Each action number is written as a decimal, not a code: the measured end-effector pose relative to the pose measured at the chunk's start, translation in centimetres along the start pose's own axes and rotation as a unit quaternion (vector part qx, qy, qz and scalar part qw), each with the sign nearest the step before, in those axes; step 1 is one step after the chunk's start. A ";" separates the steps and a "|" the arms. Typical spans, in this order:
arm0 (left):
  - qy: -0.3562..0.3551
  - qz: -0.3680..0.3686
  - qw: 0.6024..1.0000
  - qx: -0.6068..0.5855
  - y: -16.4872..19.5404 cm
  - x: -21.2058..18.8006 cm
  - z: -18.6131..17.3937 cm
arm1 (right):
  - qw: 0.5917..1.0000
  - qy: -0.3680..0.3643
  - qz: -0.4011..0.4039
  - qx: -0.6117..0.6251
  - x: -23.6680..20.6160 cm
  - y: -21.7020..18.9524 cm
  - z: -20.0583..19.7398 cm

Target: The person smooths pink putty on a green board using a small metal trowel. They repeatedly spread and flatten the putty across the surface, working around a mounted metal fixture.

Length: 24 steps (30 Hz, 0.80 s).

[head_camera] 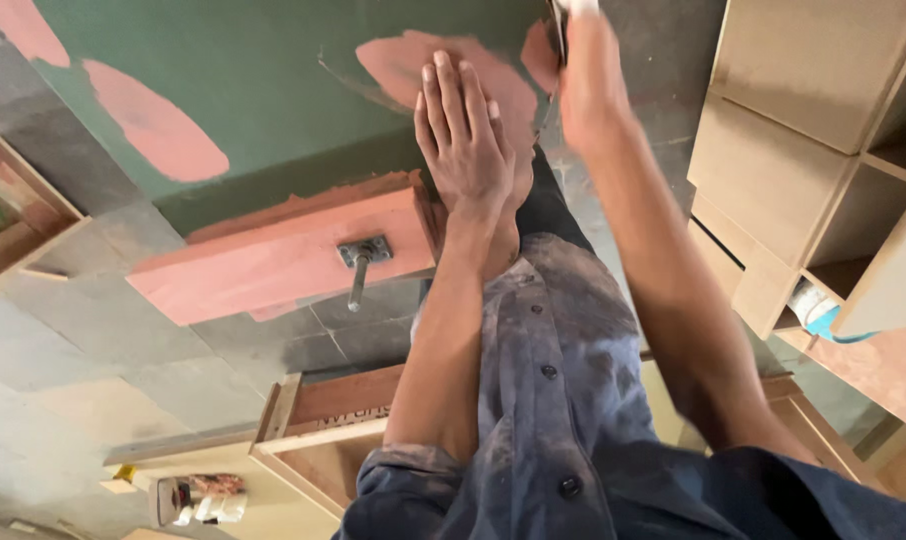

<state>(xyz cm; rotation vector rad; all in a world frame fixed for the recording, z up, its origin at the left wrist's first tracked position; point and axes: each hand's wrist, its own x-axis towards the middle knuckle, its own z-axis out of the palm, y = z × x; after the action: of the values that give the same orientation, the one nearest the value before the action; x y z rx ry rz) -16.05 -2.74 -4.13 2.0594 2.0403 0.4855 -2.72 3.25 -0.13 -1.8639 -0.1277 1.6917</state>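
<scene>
Left hand (463, 135) lies flat, open, on the green panel (273, 90); right hand (588, 85) alongside, its grip cut off, cannot tell.

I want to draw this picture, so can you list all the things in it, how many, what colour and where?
board: one, green with pink patches, upper left
block: one, pink, at the board's lower edge
bracket: one, grey metal with a rod, on the block
shelves: one unit, tan, right side
frames: a few, wooden, on the floor below
floor: grey tiles
can: one, lying bottom left
shirt: one, dark blue, buttoned
left hand: flat on the board
right hand: blurred, top edge, holding something unclear
</scene>
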 end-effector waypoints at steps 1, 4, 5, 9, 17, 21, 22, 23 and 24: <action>-0.009 -0.004 1.000 0.005 0.0 0.1 0.0 | 1.000 0.010 0.007 -0.028 -0.6 0.5 0.0; 0.036 0.020 0.999 -0.027 0.0 0.3 -0.2 | 0.995 -0.029 -0.094 0.011 -0.5 2.0 -0.6; 0.039 0.015 0.999 -0.021 0.0 0.5 -0.3 | 0.995 -0.036 -0.083 0.043 -0.2 2.8 -0.7; 0.019 0.006 1.000 -0.016 0.4 0.8 -0.5 | 0.988 -0.068 -0.109 0.088 2.1 4.6 -1.6; 0.036 0.010 0.999 -0.012 0.3 0.4 -0.3 | 0.960 -0.082 -0.132 0.231 1.2 5.9 -1.8; 0.009 0.004 1.000 -0.014 0.1 0.2 -0.1 | 0.966 -0.093 -0.084 0.225 2.3 4.5 -2.8; -0.003 0.004 1.000 -0.013 0.1 0.1 0.0 | 0.969 -0.106 -0.112 0.194 2.6 4.2 -2.8; -0.001 0.002 1.000 -0.011 0.1 0.1 0.0 | 0.966 -0.095 -0.126 0.206 2.5 4.3 -2.6; 0.000 0.002 1.000 -0.006 0.1 0.1 0.0 | 0.961 -0.084 -0.139 0.222 2.1 4.6 -2.1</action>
<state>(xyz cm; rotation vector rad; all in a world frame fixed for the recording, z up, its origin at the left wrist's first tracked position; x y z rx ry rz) -15.97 -2.63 -4.14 2.0561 2.0291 0.4959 -1.89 -0.31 -4.25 -1.3062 -0.0656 1.5298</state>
